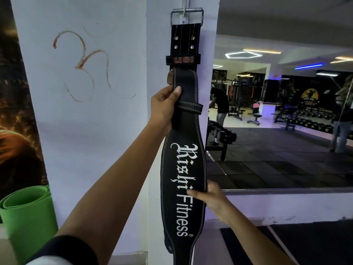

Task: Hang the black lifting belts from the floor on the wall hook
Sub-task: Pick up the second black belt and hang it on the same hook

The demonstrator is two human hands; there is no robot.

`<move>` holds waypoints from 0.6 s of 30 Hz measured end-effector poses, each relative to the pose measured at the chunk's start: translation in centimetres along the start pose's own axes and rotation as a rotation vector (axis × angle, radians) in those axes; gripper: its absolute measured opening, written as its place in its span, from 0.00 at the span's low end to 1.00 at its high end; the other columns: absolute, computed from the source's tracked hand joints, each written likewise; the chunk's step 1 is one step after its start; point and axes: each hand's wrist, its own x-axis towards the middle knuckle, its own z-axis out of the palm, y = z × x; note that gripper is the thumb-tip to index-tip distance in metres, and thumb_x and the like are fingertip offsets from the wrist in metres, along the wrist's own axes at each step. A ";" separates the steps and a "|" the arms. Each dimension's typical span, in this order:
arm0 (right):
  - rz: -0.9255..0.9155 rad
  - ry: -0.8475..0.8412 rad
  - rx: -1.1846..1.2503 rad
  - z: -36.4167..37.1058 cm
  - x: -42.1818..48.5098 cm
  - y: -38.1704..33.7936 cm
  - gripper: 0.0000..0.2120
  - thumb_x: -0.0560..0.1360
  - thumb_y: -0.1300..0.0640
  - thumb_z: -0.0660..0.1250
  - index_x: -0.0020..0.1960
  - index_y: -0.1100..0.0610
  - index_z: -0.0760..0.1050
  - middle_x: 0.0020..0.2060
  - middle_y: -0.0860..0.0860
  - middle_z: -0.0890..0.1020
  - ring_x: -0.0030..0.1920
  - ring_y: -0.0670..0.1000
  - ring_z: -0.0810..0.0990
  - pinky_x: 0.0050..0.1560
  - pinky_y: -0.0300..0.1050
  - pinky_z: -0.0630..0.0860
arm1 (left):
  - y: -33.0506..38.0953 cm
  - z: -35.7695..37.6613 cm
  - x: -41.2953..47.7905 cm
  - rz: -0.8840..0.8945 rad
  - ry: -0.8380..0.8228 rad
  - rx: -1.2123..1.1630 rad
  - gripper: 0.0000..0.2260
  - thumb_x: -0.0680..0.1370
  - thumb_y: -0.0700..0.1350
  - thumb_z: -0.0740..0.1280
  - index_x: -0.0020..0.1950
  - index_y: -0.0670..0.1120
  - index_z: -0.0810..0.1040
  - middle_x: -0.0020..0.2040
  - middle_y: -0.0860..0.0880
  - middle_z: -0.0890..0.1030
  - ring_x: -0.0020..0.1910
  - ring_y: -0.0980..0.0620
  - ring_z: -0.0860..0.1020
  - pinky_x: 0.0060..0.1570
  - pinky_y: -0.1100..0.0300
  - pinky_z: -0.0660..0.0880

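A black lifting belt marked USI (184, 44) hangs by its metal buckle (186, 15) from the wall hook (183, 11) on the white pillar. In front of it I hold a second black belt with white "Rishi Fitness" lettering (183, 169), upright against the pillar. My left hand (165, 106) grips its upper end, thumb on the front beside the leather loop. My right hand (212, 197) holds the wide middle part at its right edge. The lower end of this belt runs out of view at the bottom.
A rolled green mat (26, 209) stands at lower left against the wall. To the right a large mirror (286, 121) shows gym machines, dumbbell racks and a person. Dark floor mats (305, 245) lie at lower right.
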 end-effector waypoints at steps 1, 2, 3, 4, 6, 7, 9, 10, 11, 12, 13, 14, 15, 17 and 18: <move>-0.032 0.014 0.021 0.0 0.4 -1.0 0.11 0.67 0.61 0.73 0.48 0.53 0.80 0.51 0.55 0.84 0.56 0.57 0.81 0.60 0.50 0.77 | -0.1 0.0 -0.2 0.001 0.001 0.003 0.08 0.77 0.39 0.65 0.54 0.39 0.79 0.33 0.53 0.84 0.33 0.55 0.82 0.37 0.61 0.80; -0.076 0.024 0.039 0.1 1.0 -2.4 0.12 0.66 0.58 0.73 0.50 0.53 0.80 0.52 0.55 0.84 0.56 0.57 0.81 0.60 0.50 0.76 | -0.3 0.1 -0.3 0.003 0.003 0.005 0.08 0.77 0.39 0.65 0.54 0.39 0.79 0.33 0.53 0.84 0.34 0.55 0.82 0.38 0.61 0.80; -0.122 0.030 0.050 0.2 1.7 -4.0 0.12 0.68 0.57 0.72 0.51 0.53 0.79 0.52 0.54 0.84 0.55 0.55 0.81 0.60 0.49 0.76 | -0.4 0.1 -0.3 0.007 0.004 0.006 0.07 0.77 0.38 0.65 0.53 0.40 0.80 0.34 0.53 0.84 0.34 0.55 0.82 0.38 0.61 0.80; -0.166 0.034 0.063 0.4 2.3 -5.7 0.12 0.70 0.58 0.70 0.53 0.54 0.78 0.52 0.55 0.83 0.54 0.54 0.81 0.60 0.48 0.76 | -0.6 0.1 -0.4 0.011 0.002 0.005 0.07 0.77 0.38 0.65 0.52 0.40 0.80 0.34 0.53 0.84 0.34 0.55 0.82 0.39 0.61 0.80; -0.246 0.072 0.116 0.8 3.6 -9.1 0.09 0.73 0.62 0.67 0.53 0.57 0.77 0.49 0.53 0.83 0.49 0.49 0.82 0.56 0.41 0.78 | -0.9 0.0 -0.7 0.022 -0.012 0.016 0.05 0.77 0.38 0.65 0.50 0.42 0.80 0.33 0.53 0.84 0.34 0.56 0.82 0.41 0.61 0.80; -0.281 0.099 0.136 0.8 4.2 -10.5 0.06 0.74 0.63 0.66 0.50 0.56 0.77 0.47 0.52 0.82 0.46 0.47 0.82 0.54 0.39 0.78 | -1.1 -0.1 -0.9 0.029 -0.022 0.023 0.05 0.77 0.38 0.65 0.49 0.42 0.80 0.34 0.53 0.84 0.35 0.55 0.82 0.42 0.61 0.80; -0.304 0.131 0.169 0.9 5.2 -12.7 0.02 0.74 0.60 0.67 0.43 0.55 0.77 0.43 0.53 0.82 0.46 0.50 0.82 0.58 0.48 0.78 | -1.5 -0.4 -1.4 0.031 -0.039 0.032 0.06 0.77 0.38 0.64 0.50 0.41 0.80 0.37 0.50 0.84 0.38 0.52 0.82 0.47 0.57 0.80; -0.295 0.146 0.172 0.9 5.7 -13.3 0.05 0.73 0.56 0.68 0.41 0.57 0.77 0.43 0.55 0.83 0.48 0.54 0.82 0.61 0.54 0.76 | -1.6 -0.6 -1.6 0.029 -0.046 0.035 0.06 0.77 0.38 0.64 0.51 0.41 0.80 0.39 0.49 0.84 0.39 0.51 0.82 0.48 0.55 0.80; -0.272 0.158 0.158 0.9 6.0 -13.7 0.10 0.72 0.51 0.69 0.41 0.58 0.77 0.44 0.57 0.83 0.50 0.57 0.81 0.61 0.58 0.75 | -1.7 -0.8 -1.7 0.024 -0.050 0.041 0.06 0.77 0.38 0.64 0.51 0.41 0.80 0.39 0.48 0.84 0.40 0.50 0.82 0.48 0.55 0.80; -0.242 0.181 0.130 1.0 6.4 -14.0 0.17 0.68 0.43 0.70 0.42 0.58 0.76 0.46 0.58 0.83 0.51 0.58 0.82 0.61 0.60 0.75 | -1.7 -1.0 -1.8 0.014 -0.052 0.047 0.06 0.77 0.38 0.64 0.50 0.42 0.81 0.39 0.49 0.84 0.39 0.51 0.82 0.47 0.55 0.80; -0.207 0.210 0.092 1.3 6.5 -14.3 0.25 0.62 0.35 0.71 0.44 0.56 0.75 0.49 0.59 0.83 0.52 0.59 0.82 0.60 0.60 0.76 | -1.6 -1.2 -1.8 0.006 -0.052 0.053 0.06 0.77 0.38 0.65 0.50 0.42 0.81 0.39 0.49 0.85 0.39 0.51 0.82 0.47 0.56 0.81; -0.187 0.233 0.073 1.4 6.7 -14.5 0.32 0.56 0.30 0.71 0.45 0.54 0.74 0.51 0.59 0.82 0.53 0.58 0.82 0.60 0.60 0.76 | -1.6 -1.4 -1.9 0.002 -0.054 0.058 0.06 0.77 0.38 0.65 0.50 0.43 0.81 0.39 0.49 0.85 0.39 0.51 0.82 0.47 0.55 0.81; -0.182 0.253 0.064 1.3 7.2 -14.7 0.34 0.53 0.28 0.70 0.45 0.53 0.73 0.53 0.59 0.81 0.54 0.58 0.81 0.59 0.59 0.76 | -1.7 -1.5 -2.0 -0.002 -0.059 0.064 0.06 0.76 0.38 0.65 0.49 0.43 0.81 0.39 0.50 0.85 0.39 0.51 0.83 0.47 0.54 0.81; -0.202 0.255 0.033 1.4 7.5 -16.0 0.28 0.60 0.32 0.68 0.48 0.54 0.74 0.53 0.57 0.81 0.54 0.56 0.81 0.59 0.58 0.77 | -1.9 -1.7 -2.5 -0.012 -0.078 0.078 0.06 0.76 0.38 0.65 0.49 0.44 0.81 0.38 0.51 0.85 0.39 0.51 0.83 0.48 0.55 0.81; -0.212 0.257 0.014 1.4 7.8 -16.9 0.25 0.65 0.36 0.67 0.50 0.55 0.75 0.52 0.56 0.82 0.53 0.55 0.81 0.58 0.57 0.77 | -2.1 -1.7 -2.8 -0.018 -0.085 0.089 0.06 0.76 0.37 0.66 0.49 0.45 0.81 0.37 0.51 0.86 0.39 0.52 0.83 0.47 0.57 0.81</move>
